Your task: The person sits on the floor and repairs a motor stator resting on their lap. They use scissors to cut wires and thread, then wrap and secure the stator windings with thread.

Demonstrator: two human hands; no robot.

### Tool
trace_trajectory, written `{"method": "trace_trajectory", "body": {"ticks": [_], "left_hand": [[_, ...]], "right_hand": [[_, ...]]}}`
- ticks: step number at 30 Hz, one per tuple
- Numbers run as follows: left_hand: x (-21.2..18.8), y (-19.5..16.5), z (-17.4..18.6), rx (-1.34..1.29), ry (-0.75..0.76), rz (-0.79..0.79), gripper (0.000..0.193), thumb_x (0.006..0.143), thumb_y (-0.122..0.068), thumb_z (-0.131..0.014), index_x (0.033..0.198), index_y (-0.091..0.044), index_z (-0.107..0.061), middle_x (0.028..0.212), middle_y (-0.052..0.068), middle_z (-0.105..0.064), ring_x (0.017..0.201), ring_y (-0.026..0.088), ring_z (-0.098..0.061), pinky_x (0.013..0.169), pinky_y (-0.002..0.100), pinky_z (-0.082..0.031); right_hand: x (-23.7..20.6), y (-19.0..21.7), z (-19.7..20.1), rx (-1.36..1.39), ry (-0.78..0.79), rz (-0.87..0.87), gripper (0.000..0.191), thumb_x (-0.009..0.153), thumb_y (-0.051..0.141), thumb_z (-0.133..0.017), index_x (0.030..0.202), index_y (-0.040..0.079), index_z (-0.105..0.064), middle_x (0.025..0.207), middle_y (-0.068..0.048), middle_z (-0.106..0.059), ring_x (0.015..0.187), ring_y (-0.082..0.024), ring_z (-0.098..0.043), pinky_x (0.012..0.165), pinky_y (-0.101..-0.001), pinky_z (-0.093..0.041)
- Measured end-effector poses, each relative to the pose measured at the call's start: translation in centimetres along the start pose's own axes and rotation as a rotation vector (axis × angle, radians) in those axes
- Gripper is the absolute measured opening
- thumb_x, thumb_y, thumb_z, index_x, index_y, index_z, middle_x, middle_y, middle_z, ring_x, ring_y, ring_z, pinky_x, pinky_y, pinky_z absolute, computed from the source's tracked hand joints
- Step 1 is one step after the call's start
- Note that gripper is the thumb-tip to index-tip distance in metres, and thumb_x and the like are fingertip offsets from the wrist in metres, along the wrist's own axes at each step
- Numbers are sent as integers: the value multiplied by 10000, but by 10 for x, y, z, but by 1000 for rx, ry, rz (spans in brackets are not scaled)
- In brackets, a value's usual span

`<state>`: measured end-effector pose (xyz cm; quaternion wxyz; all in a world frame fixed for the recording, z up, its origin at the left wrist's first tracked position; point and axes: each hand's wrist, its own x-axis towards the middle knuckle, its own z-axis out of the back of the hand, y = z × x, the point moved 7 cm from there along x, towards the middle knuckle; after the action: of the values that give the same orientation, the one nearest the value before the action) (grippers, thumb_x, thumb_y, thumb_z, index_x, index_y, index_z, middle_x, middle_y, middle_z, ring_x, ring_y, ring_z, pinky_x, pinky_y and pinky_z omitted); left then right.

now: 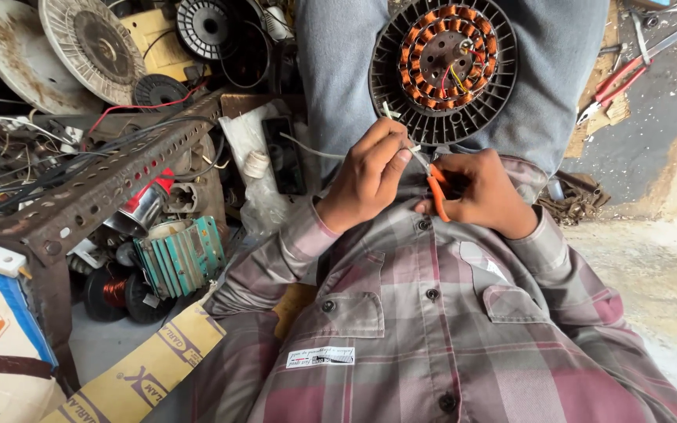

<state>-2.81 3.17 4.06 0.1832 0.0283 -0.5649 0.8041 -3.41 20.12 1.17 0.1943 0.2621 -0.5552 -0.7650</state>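
While the stator [444, 66] rests on the lap, between the jeans-clad thighs, both hands work just below it. Left hand [366, 176] pinches a thin white wire [315, 150] between thumb and fingertips; wire trails off left. Right hand [483, 196] is clenched on orange-handled cutters [435, 188], tip meeting the wire at the left fingers. Copper coils ring the stator core, red and yellow leads at centre. Teal motor [182, 254] lies lower left beside a perforated rusty angle bar [95, 192]; red pliers [617, 82] sit upper right.

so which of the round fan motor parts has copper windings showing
The black round stator on the person's lap, above both hands; its ring of orange-copper coils shows, unlike the pale discs upper left.
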Motion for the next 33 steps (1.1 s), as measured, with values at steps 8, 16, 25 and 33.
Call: {"method": "trace_trajectory", "body": {"ticks": [8, 16, 25, 33], "left_hand": [[20, -2, 7, -13, 14, 123, 230, 1069, -155, -576, 972, 47, -627, 906, 124, -631, 709, 228, -647, 622, 342, -481], [30, 1, 4, -149, 44, 116, 255, 1065, -171, -589, 931, 39, -638, 1099, 148, -625, 827, 173, -655, 745, 307, -514], [39, 4, 0, -397, 95, -5, 301, 1094, -221, -516, 932, 16, -609, 1108, 143, -587, 850, 194, -616, 789, 309, -507], [21, 5, -29, -342, 9, 72, 312, 1145, -199, -419, 939, 21, -499, 864, 70, -471, 730, 149, -475, 659, 346, -391]], "right_hand": [[-2, -25, 11, 227, -120, -88, 316, 771, 196, -913, 851, 4, -675, 676, 71, -563, 622, 13, -429, 512, -198, -321], [0, -10, 9, 102, -46, -68, 351, 735, 211, -934, 748, 19, -640, 607, 39, -514, 561, -16, -407, 484, -224, -301], [0, -19, -18, 731, 196, -132, 319, 790, 222, -899, 880, 8, -681, 728, 30, -660, 634, -28, -555, 554, -202, -414], [-7, -25, -3, 637, 120, -17, 349, 801, 278, -885, 923, 18, -687, 757, 54, -612, 668, -9, -516, 573, -191, -397]]}}
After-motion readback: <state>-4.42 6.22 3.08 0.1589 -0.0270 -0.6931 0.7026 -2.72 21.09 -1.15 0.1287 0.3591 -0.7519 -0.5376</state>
